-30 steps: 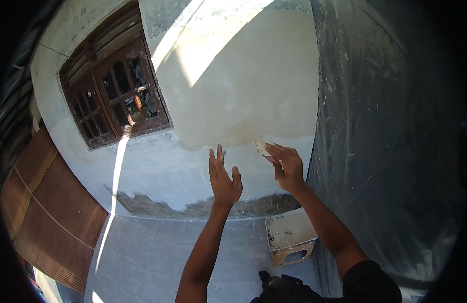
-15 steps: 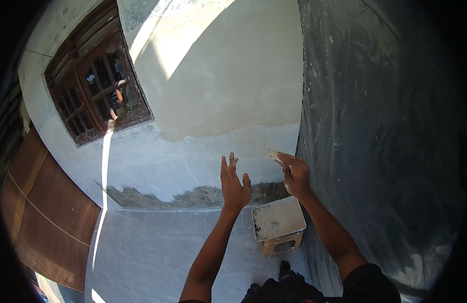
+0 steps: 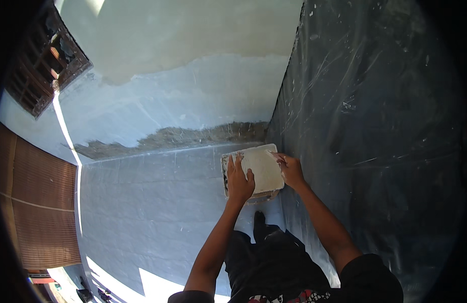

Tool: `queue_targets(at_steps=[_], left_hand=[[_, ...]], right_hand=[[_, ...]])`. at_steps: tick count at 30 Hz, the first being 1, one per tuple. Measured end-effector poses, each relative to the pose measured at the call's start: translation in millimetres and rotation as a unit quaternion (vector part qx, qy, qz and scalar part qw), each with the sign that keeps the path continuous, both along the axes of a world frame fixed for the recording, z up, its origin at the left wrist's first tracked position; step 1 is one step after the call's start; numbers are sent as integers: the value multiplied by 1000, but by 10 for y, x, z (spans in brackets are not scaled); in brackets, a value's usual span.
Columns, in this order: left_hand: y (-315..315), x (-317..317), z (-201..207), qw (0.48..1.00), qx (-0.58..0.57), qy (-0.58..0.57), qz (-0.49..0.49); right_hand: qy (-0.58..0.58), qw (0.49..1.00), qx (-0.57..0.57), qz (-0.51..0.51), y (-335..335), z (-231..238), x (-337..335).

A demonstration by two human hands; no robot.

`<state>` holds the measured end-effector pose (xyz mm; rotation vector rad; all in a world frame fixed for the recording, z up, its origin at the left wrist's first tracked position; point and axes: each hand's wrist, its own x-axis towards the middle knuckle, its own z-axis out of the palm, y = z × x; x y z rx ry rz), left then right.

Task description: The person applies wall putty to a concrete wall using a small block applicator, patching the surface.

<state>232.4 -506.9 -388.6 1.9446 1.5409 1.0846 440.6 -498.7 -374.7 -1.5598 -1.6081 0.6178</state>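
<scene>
My left hand (image 3: 240, 183) is over the left part of a shallow off-white tray (image 3: 263, 171), its fingers stretched out and apart with nothing held. Pale smears show near its fingertips. At the tray's right edge, my right hand (image 3: 292, 172) is closed around a thin, flat scraper (image 3: 275, 154) coated in pale putty. Its handle is hidden in the fingers. Dark smudges mark the tray's left side. Beneath the tray, a beige stool (image 3: 263, 198) shows only in part.
Ahead, a plastered wall (image 3: 167, 93) has a rough grey strip (image 3: 193, 135) along its foot. Dark plastic sheeting (image 3: 370, 151) hangs on the right. A bluish sheet (image 3: 147, 202) covers the floor. At left are a brown wooden window (image 3: 46, 60) and a brown slatted screen (image 3: 44, 202).
My view has tilted down toward the floor and stool. Both hands, held out before the wall earlier, are now over the tray; the right still grips the scraper.
</scene>
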Motion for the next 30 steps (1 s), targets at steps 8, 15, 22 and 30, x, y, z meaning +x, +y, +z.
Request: queue_targets(at_steps=[8,15,22,30], left_hand=[[-831,270,-1633,923,-351,-136,83],[-1032,376,-2809,590,-574,-517,235],[-557,537,-2710,457,-502,-703,212],[-473,563,-2714,426,-468,-742,222]], right_hand=[[-20,977,-207,51,-322,-1313,236],[-8,949,-299,101,-82,-2287,110],[-124,889,-408,168,216,-2667,119],[-162,873,-419,188,220,-2717,7]])
